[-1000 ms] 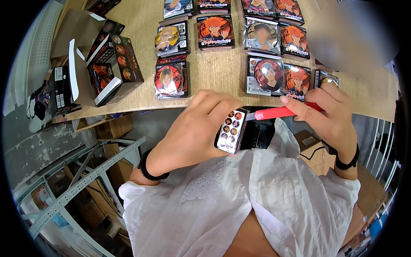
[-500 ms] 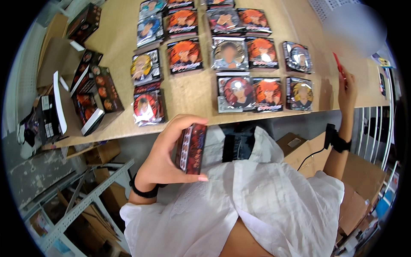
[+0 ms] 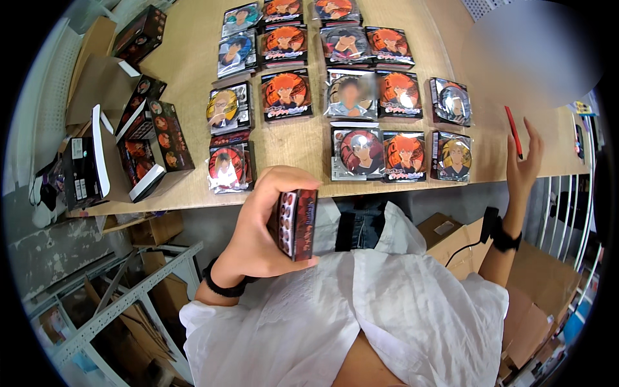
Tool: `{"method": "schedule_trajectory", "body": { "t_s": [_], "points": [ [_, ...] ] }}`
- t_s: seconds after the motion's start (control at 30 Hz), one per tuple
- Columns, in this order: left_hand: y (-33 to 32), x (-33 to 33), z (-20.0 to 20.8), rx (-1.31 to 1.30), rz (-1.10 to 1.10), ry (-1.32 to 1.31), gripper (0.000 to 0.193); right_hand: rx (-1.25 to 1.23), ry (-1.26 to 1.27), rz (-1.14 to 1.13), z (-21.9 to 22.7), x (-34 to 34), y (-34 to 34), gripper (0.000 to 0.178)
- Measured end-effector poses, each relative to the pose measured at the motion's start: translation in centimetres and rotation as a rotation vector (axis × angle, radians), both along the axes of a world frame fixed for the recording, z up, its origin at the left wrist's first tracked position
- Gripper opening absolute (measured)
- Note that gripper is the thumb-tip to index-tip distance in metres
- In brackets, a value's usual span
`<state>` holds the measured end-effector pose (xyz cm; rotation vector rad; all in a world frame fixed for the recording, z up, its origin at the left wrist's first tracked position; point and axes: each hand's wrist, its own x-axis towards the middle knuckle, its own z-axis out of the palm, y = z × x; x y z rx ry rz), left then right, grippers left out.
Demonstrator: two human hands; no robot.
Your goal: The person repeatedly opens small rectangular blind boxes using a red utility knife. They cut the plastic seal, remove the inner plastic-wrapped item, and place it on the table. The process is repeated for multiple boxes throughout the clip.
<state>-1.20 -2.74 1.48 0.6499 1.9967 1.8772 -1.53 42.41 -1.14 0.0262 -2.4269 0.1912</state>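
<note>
My left hand (image 3: pixel 255 226) is closed around a small dark red and black card box (image 3: pixel 298 226), held upright just off the table's front edge. Thumb and fingers grip its two ends, and rows of small round pictures show on one side. At the right of the table my right hand (image 3: pixel 527 158) has its fingers stretched apart. Beside them lies a slim red pen-like tool (image 3: pixel 512 129) with a dark tip. In front of me, stacks of plastic-wrapped packs with round character pictures stand in columns, among them a red one (image 3: pixel 227 169) and an orange-haired one (image 3: pixel 404 157).
Opened dark display boxes (image 3: pixel 166 132) and a brown carton (image 3: pixel 97 97) stand at the table's left. Another dark box (image 3: pixel 138 32) lies farther back. White rails (image 3: pixel 567 213) run along the right side, with cardboard boxes (image 3: pixel 535 264) below. A blurred round patch hides the far right.
My right hand has let go of the red tool and spread its fingers beside it. My left hand still holds the small box, now turned slightly. The whole view has shifted a little.
</note>
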Motion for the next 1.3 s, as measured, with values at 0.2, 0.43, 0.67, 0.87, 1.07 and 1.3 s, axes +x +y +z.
{"method": "schedule_trajectory", "body": {
  "t_s": [0.2, 0.43, 0.67, 0.87, 1.07, 1.3],
  "points": [
    [1.7, -0.5, -0.3, -0.096, -0.141, 0.110, 0.071, -0.157, -0.074, 0.932, 5.5, 2.8, -16.2, 0.025],
    [2.6, 0.3, 0.9, -0.175, -0.171, 0.091, 0.065, -0.145, -0.050, 1.165, 3.7, 2.3, -21.6, 0.015],
    [2.7, 0.6, 0.8, -0.199, -0.210, 0.054, 0.065, -0.133, -0.082, 1.187, 3.4, 2.4, -22.1, 0.016],
    [2.7, 1.3, 0.1, -0.242, -0.206, 0.082, 0.063, -0.010, -0.117, 1.204, 3.6, 2.4, -22.1, 0.015],
    [2.5, 1.5, -0.4, -0.303, -0.271, 0.014, 0.065, 0.029, -0.102, 1.217, 2.8, 2.5, -22.7, 0.014],
    [2.4, 1.5, -0.7, -0.330, -0.275, 0.097, 0.062, 0.032, -0.142, 1.257, 2.2, 2.4, -23.3, 0.011]
  ]
}}
